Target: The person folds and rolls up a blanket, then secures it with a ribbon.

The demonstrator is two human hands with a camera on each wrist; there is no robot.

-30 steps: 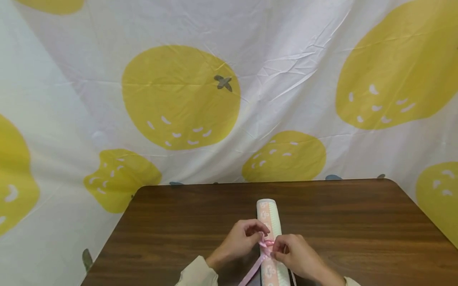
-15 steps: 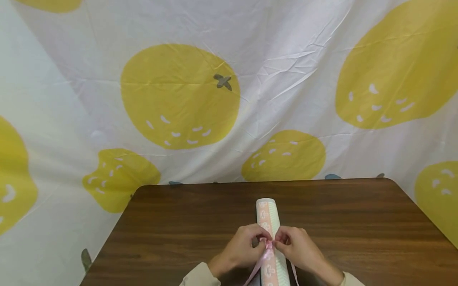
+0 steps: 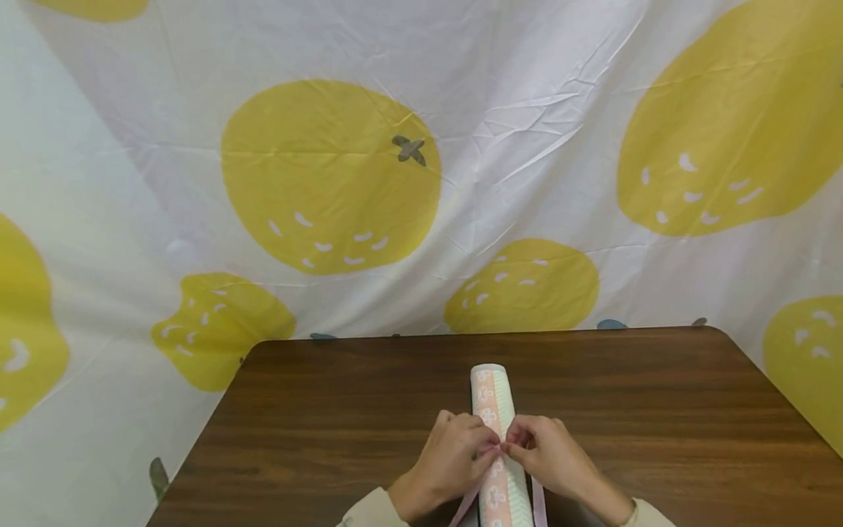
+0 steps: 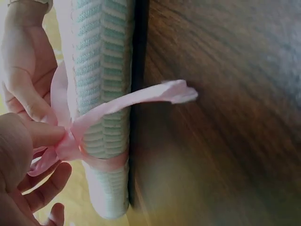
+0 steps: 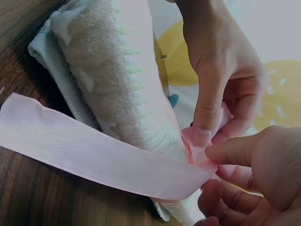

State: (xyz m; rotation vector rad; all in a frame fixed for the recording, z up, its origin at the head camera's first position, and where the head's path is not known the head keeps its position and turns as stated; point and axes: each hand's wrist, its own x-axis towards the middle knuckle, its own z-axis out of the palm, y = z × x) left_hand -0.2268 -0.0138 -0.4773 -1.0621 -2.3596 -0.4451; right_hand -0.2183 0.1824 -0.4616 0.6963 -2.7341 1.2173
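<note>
A rolled towel (image 3: 487,399), with a peach patterned strip and a pale green ribbed side, lies lengthwise on the table. A pink ribbon (image 4: 108,163) wraps round it, with a knot or loop at the hands and loose tails hanging to both sides. My left hand (image 3: 453,454) pinches the ribbon between thumb and finger on top of the roll. Close against it, my right hand (image 3: 548,452) also pinches the ribbon. One wide tail (image 5: 94,146) hangs from the right hand's fingertips. The fingers partly hide the crossing of the ribbon.
The dark wooden table (image 3: 329,395) extends to both sides of the roll. Behind it hangs a white cloth (image 3: 461,44) printed with large yellow fruit.
Both hands have drawn together over the roll. My right hand now pinches the ribbon beside the left hand, and the loop seen earlier is mostly covered by fingers.
</note>
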